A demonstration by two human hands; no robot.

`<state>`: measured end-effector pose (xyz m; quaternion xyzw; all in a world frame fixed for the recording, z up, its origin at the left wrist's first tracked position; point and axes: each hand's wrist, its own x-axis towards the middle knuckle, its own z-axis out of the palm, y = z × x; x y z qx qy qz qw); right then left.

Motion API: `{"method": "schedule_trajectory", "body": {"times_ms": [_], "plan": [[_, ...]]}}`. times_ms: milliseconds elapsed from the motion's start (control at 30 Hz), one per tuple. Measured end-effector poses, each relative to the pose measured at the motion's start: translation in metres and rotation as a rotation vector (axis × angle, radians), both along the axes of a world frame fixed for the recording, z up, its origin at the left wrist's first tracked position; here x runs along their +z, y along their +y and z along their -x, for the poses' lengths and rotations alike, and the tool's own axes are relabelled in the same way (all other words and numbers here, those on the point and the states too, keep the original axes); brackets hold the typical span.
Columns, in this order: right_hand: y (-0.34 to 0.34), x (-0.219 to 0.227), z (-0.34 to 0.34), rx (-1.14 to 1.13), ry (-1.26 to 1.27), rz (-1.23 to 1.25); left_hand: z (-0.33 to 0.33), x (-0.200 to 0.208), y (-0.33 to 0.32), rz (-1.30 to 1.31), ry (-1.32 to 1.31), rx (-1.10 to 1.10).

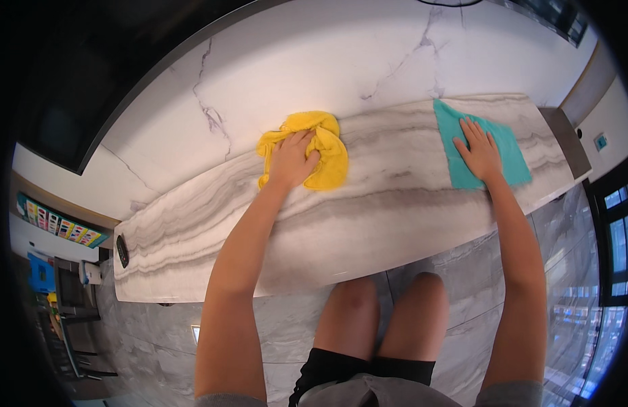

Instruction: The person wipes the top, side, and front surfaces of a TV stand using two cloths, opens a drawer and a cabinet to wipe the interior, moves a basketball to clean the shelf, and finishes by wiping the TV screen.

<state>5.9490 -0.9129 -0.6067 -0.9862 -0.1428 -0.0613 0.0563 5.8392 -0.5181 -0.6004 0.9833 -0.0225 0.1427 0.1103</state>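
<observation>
A bunched yellow cloth (331,159) lies on the marble-patterned bench top (388,159), close to the wall. My left hand (291,161) presses down on it, fingers curled into its folds and thumb at the right side. Farther right, a teal cloth (510,152) is spread mostly flat on the same surface. Resting on top of it is my right hand (479,150), palm down, with the fingers stretched out and apart. Both forearms reach across the front edge of the bench top.
A black remote control (122,251) lies at the bench top's left end. Above hangs a dark screen (63,88) along the white veined wall (287,74). Chairs (76,325) stand at the far left on grey tiles. My knees (388,298) are near the front edge.
</observation>
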Motion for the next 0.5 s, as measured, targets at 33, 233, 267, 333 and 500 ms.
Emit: {"method": "schedule_trajectory", "body": {"times_ms": [33, 233, 267, 333, 500], "plan": [[0.001, 0.001, -0.001, -0.003, -0.001, 0.0, -0.004, 0.002, -0.003, -0.002, 0.004, 0.018], [-0.002, -0.003, -0.003, -0.005, -0.034, -0.013, 0.004, -0.003, -0.005, -0.013, -0.004, -0.001], [-0.003, -0.002, -0.004, -0.006, -0.042, -0.013, 0.005, -0.004, -0.004, -0.026, -0.009, 0.002], [0.0, -0.004, -0.004, -0.017, -0.027, -0.011, 0.003, 0.001, -0.007, -0.051, -0.006, 0.039], [-0.002, -0.007, -0.003, 0.001, -0.042, -0.025, 0.001, 0.0, -0.014, -0.115, -0.016, 0.087]]}}
